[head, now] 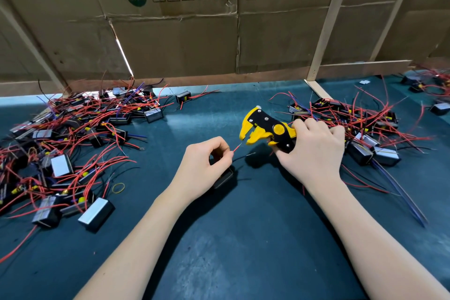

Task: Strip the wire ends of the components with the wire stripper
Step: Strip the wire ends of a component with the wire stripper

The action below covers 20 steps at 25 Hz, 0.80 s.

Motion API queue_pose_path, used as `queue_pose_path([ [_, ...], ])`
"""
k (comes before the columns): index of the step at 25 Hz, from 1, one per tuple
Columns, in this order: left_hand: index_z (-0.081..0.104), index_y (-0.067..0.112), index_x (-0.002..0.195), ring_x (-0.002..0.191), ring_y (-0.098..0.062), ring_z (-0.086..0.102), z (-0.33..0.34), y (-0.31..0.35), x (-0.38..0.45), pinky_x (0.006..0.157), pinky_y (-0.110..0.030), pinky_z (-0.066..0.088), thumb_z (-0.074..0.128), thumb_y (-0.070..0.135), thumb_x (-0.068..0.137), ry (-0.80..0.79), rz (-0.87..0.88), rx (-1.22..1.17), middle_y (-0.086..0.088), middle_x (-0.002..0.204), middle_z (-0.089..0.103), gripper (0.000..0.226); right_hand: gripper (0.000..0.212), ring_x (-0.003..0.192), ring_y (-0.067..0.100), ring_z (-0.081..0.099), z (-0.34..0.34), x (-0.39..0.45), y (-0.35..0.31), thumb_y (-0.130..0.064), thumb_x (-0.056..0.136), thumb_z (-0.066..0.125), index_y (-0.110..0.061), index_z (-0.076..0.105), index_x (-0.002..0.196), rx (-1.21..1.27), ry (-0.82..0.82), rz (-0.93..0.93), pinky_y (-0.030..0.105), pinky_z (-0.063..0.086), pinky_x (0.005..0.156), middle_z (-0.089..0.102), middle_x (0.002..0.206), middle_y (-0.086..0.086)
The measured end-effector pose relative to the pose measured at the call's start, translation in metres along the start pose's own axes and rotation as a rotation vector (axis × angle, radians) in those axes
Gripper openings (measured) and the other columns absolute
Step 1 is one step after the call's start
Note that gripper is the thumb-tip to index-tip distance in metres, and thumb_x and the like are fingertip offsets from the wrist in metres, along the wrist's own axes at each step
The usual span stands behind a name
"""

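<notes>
My right hand [314, 148] grips the handles of a yellow and black wire stripper [266, 129], whose open jaws point left above the mat. My left hand [207, 163] pinches a short red wire [237, 148] between thumb and forefinger; its bare tip points up-right at the jaws, a small gap away. Under my left hand lies a black box-shaped component [224, 179], partly hidden, with a black wire [244, 157] running out to the right.
A heap of black components with red wires [70, 143] covers the left of the dark green mat [243, 238]. Another such heap [365, 126] lies right of my right hand. A yellow rubber band [118, 188] lies near the left heap. Cardboard walls [194, 36] close the back.
</notes>
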<state>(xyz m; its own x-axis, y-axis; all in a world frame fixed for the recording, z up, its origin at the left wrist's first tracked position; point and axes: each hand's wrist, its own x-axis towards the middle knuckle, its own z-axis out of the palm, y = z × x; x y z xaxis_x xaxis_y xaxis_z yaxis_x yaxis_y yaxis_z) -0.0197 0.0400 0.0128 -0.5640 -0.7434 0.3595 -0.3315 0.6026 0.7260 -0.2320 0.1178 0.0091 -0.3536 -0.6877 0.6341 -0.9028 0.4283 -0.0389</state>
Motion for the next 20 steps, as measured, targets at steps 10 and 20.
queue_pose_path([
  [10, 0.065, 0.019, 0.083, 0.066, -0.015, 0.050, -0.002, -0.008, 0.003, 0.067, -0.020, 0.040, 0.067, 0.016, 0.088, -0.022, 0.018, 0.135, 0.008, 0.082, 0.057, 0.006, 0.048, 0.080, 0.031, 0.062, 0.010, -0.003, 0.005, -0.053, 0.067, 0.074, -0.010, 0.065, 0.085, -0.037, -0.110, 0.022, 0.040, 0.032, 0.079, 0.065, 0.082, 0.010],
  [20, 0.067, 0.017, 0.067, 0.063, -0.012, 0.044, 0.003, -0.003, 0.003, 0.065, -0.028, 0.039, 0.076, 0.016, 0.082, 0.025, -0.095, 0.032, 0.006, 0.070, 0.053, 0.017, 0.046, 0.082, 0.032, 0.059, 0.009, -0.005, -0.005, -0.051, 0.069, 0.072, -0.009, 0.064, 0.085, -0.068, -0.138, -0.001, 0.041, 0.030, 0.078, 0.064, 0.084, 0.010],
])
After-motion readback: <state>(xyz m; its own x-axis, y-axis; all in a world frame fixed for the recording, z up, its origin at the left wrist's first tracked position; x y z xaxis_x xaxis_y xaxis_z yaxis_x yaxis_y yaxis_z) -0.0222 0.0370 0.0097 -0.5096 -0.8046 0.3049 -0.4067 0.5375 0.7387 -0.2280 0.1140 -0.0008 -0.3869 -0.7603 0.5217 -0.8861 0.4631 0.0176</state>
